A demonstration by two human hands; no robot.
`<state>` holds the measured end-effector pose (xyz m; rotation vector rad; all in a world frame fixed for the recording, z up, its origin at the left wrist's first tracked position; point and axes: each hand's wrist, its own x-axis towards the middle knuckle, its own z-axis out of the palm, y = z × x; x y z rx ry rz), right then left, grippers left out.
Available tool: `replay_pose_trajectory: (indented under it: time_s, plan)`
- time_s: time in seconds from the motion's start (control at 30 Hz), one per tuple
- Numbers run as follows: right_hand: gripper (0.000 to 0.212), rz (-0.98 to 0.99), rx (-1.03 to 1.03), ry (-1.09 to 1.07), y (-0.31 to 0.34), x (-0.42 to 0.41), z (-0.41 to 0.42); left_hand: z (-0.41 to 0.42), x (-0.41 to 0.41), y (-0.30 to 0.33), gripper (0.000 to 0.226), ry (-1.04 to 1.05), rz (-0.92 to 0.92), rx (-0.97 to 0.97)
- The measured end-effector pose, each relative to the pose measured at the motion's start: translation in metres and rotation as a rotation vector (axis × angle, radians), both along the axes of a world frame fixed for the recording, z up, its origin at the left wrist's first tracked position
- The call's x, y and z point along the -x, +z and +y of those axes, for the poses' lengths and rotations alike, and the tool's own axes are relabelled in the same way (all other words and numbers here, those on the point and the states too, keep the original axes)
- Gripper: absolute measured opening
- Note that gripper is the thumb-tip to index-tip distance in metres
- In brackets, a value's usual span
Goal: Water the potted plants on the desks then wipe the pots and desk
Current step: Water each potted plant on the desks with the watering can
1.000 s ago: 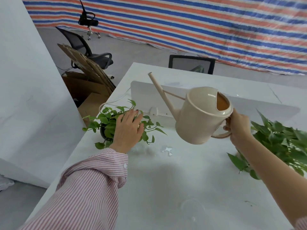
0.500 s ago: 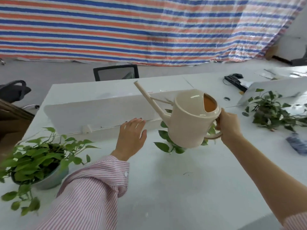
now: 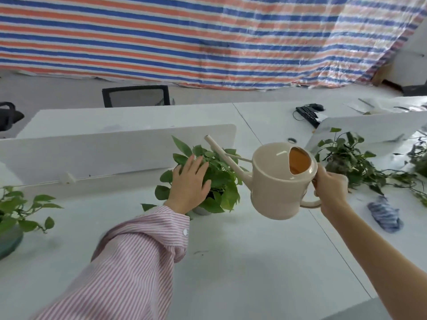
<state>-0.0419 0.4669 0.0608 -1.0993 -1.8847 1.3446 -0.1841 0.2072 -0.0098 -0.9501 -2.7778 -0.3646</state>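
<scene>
My right hand (image 3: pixel 329 188) grips the handle of a cream watering can (image 3: pixel 277 181), held above the white desk (image 3: pixel 242 262) with its long spout over the middle potted plant (image 3: pixel 219 183). My left hand (image 3: pixel 188 185), fingers straight, rests on that plant's leaves on its left side. The plant's pale pot (image 3: pixel 201 210) shows only at its base. Another potted plant (image 3: pixel 16 213) in a dark pot stands at the left edge. A third trailing plant (image 3: pixel 346 160) lies to the right. A blue striped cloth (image 3: pixel 384 215) lies on the desk at the right.
A white divider panel (image 3: pixel 104 151) runs behind the plants, a second one (image 3: pixel 369 125) at the right. A black keyboard and mouse (image 3: pixel 308 113) sit on the far desk. A black chair back (image 3: pixel 136 95) stands beyond. A striped tarp covers the back wall.
The view swung right from the left plant to the middle one. My left hand left the first plant and now rests on the middle plant's leaves. The can moved along with it.
</scene>
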Motion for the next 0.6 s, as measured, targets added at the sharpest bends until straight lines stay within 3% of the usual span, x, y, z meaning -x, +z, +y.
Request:
replay_pose_trajectory:
  time_s: [0.17,0.33,0.6]
  plan:
    - [0.043,-0.069,-0.043,0.019,-0.013,0.010,0.024,0.020,0.020,0.006,0.037,0.048,-0.048,0.043]
    - [0.040,-0.093,-0.029,0.046,-0.022,0.012,0.035,0.018,0.023,0.001,0.051,-0.044,-0.110,0.167]
    - [0.045,-0.129,-0.114,0.069,-0.028,0.010,0.042,-0.005,0.013,-0.034,0.043,-0.169,-0.100,0.234]
